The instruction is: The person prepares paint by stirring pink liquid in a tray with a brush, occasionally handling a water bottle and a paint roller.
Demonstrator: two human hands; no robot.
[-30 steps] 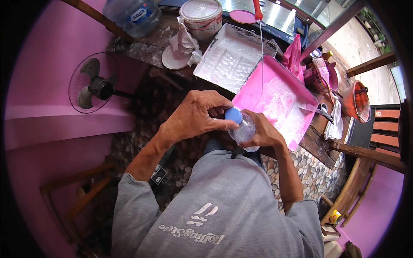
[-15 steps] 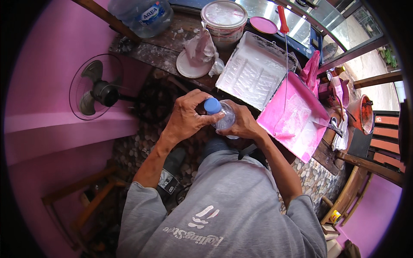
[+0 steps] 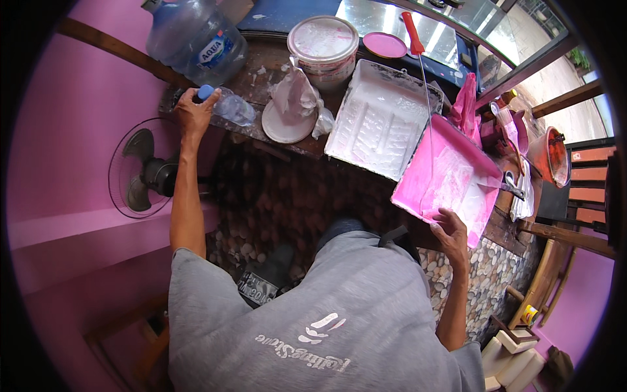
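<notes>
Resting on the near edge of the pink rectangular plastic paint tray [image 3: 450,176], the right hand [image 3: 449,228] has fingers loosely curled w/ tips touching the rim; no real grip visible. Tray sits tilted at the near right of the dark wooden table [image 3: 261,127], smeared w/ pink & white paint. Just left of it lies a white paint-coated roller tray [image 3: 382,127]. Farther out, left hand [image 3: 194,112] is stretched to the table's far left corner, fingers closed around the small clear plastic bottle w/ blue cap [image 3: 225,104], which lies tilted, cap toward the hand. Beside it: crumpled white plastic bag [image 3: 297,98]. Behind: white paint bucket [image 3: 323,46] & large clear water jug [image 3: 196,39].
</notes>
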